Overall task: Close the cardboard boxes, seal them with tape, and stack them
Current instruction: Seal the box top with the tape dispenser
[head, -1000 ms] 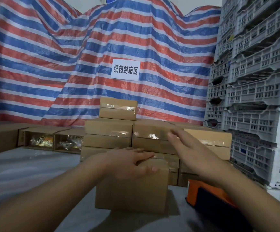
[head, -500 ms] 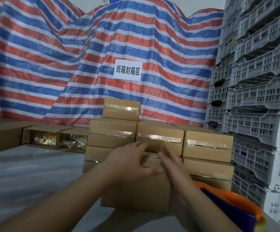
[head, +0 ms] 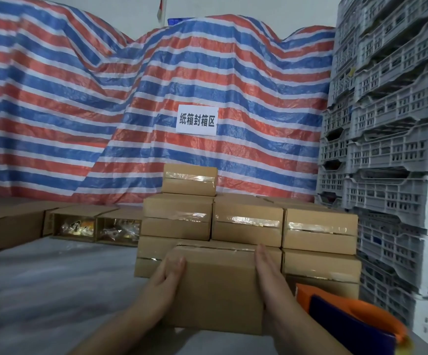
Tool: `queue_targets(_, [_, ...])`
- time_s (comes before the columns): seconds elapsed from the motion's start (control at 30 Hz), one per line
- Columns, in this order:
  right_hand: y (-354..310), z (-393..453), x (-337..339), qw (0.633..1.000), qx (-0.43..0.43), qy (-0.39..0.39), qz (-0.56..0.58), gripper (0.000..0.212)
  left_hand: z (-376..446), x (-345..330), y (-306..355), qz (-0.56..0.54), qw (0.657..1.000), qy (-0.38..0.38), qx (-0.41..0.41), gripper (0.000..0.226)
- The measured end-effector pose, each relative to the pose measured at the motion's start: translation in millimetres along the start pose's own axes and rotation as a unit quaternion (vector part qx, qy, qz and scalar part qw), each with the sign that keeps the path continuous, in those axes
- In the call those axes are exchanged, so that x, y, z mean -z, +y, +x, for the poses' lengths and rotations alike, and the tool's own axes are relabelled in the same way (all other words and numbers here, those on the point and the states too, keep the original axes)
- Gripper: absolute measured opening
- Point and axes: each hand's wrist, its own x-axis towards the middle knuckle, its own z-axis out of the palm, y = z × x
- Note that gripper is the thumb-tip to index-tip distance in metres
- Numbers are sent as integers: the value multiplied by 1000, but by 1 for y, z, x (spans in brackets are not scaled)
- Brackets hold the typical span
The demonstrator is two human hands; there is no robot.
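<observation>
Over on the left, open boxes [head: 92, 224] lie on their sides on the grey table [head: 41, 290], packets showing inside. The left hand [head: 165, 278] presses flat, fingers straight, against the left side of a closed box [head: 218, 288]; the right hand [head: 268, 275] presses its right side likewise. Behind it stands the taped stack [head: 246, 221]. An orange tape dispenser [head: 348, 321] sits right, beside white crates [head: 392, 149].

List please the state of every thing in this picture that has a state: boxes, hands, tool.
Front box: closed, pressed between both hands.
Left hand: fingers straight, flat on the box's left side.
Right hand: fingers straight, flat on its right side.
Stacked boxes: closed, taped.
Two boxes at left: open, contents showing.
Orange tape dispenser: lying unused.
</observation>
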Motion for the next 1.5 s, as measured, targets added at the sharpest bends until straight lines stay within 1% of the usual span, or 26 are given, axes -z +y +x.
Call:
queue_targets(0.03, [0,-1,0,1000,-8,-6,0,93,-1,0,1,0,1000,-4,5,72])
queue_targets(0.1, [-2,-2,2,999,-22,-11,-23,99,-3,1,2,18,1000,-9,24,69])
queue_targets(0.2, [-5,-6,4,997,-49,-27,-60,106,-8,4,2,55,997,-13,43,82])
queue_targets(0.27, [-5,-10,8,995,-62,-35,-76,107,-9,8,5,54,997,6,52,85])
queue_targets(0.37, [-4,-17,11,992,-50,-34,-114,103,-9,12,7,2,998,8,59,74])
queue_targets(0.4, [-3,-20,11,991,-44,-36,-118,103,-9,11,7,-17,998,4,56,75])
queue_targets(0.5, [-4,-23,7,994,-37,-34,-99,105,-8,5,7,-42,998,4,50,72])
queue_targets(0.57, [-4,-23,5,997,-30,-19,-72,97,-6,3,7,-43,998,22,42,68])
queue_targets(0.63, [-2,-21,7,999,-16,3,-51,83,-6,3,7,-34,998,27,42,73])
queue_targets(0.7, [0,-22,9,999,-2,14,-47,76,-7,4,7,-38,998,28,49,74])
queue_targets(0.83, [1,-23,7,999,2,15,-35,76,-6,4,9,-92,993,35,71,51])
queue_targets(0.9, [2,-24,6,1000,5,15,-15,79,-5,2,9,-96,992,33,76,47])
queue_targets(0.97, [2,-24,4,1000,9,9,18,89,-6,-1,9,-90,993,43,62,53])
queue_targets(1.03, [2,-25,3,999,20,13,34,101,-6,-3,7,-73,994,69,41,72])
queue_targets(1.1, [2,-26,0,999,31,17,21,104,-8,-3,9,-50,995,78,35,87])
queue_targets(1.13, [1,-28,-1,999,33,14,12,104,-10,-4,10,-44,996,73,32,88])
queue_targets(1.2, [2,-31,-1,999,36,8,1,100,-12,-7,8,-38,997,64,22,80])
queue_targets(1.3, [3,-31,-1,999,50,11,-5,84,-11,-10,8,-30,997,75,-4,56])
queue_targets(1.33, [1,-31,0,998,62,21,-14,80,-11,-10,12,-21,997,79,-10,55])
queue_targets(1.37, [-4,-32,0,996,80,31,-27,77,-10,-10,18,-10,997,80,-16,59])
queue_targets(1.43, [-22,-33,3,988,131,48,-61,75,-8,-9,36,-3,997,70,-37,71])
queue_targets(1.5, [-47,-29,8,977,191,63,-78,72,-3,-7,60,-11,996,51,-78,71])
